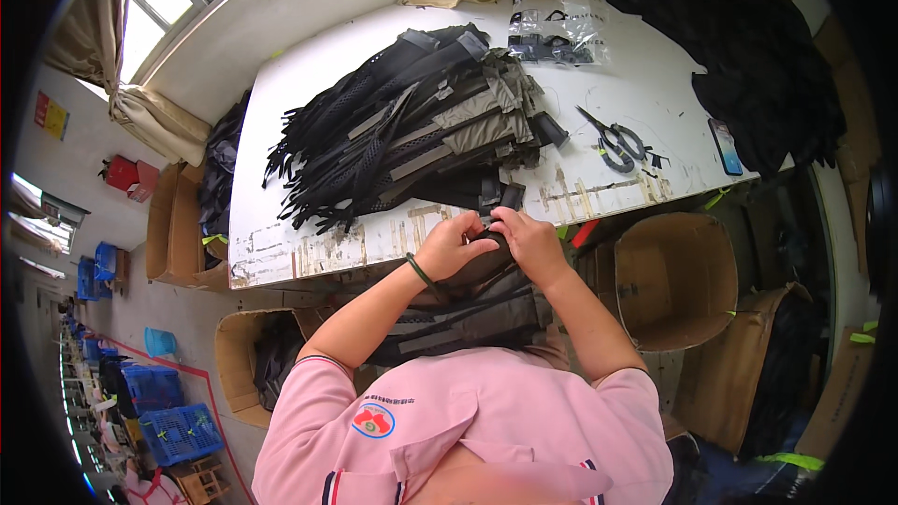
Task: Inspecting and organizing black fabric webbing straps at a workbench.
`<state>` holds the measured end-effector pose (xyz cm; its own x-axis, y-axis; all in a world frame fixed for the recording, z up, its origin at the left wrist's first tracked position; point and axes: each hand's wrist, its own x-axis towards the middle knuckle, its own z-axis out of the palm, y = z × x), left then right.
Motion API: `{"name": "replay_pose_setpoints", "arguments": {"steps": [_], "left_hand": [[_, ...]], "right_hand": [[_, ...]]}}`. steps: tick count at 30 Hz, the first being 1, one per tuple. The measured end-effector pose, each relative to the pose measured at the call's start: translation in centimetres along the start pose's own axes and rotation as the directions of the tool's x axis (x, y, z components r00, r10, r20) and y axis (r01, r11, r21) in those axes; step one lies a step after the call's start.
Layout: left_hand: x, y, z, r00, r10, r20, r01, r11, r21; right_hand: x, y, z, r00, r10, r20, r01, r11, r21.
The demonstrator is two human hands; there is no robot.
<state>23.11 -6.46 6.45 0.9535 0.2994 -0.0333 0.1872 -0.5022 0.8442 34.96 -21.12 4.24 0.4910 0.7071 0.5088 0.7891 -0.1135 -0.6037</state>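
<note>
— What have your hands got?
— Your left hand (452, 245) and right hand (528, 241) both close their fingers on a dark strap piece (486, 241) at the near edge of the desk (645, 84), just before the pile of black and olive webbing (412, 126); scissors (613, 142) lie to the right.

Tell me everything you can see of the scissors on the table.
The scissors lie flat on the white table, right of the pile of strap pieces and left of a phone. Dark loop handles point toward the near edge, blades point away, seemingly closed. Neither hand touches them; small dark scraps lie beside the handles.
</note>
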Motion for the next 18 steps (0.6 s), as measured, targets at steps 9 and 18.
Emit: {"name": "replay_pose_setpoints", "arguments": {"steps": [9, 18], "left_hand": [[-3.1, 1.0, 2.3, 0.910, 0.410, -0.056, -0.384, 0.889, 0.250], [-1.9, 0.5, 1.1, 0.986, -0.004, 0.166, 0.115, 0.736, -0.667]], "right_hand": [[-1.0, 1.7, -0.1, 0.899, 0.428, 0.099, -0.439, 0.875, 0.204], [-2.8, 1.2, -1.7, 0.736, 0.300, 0.607, -0.669, 0.186, 0.720]]}}
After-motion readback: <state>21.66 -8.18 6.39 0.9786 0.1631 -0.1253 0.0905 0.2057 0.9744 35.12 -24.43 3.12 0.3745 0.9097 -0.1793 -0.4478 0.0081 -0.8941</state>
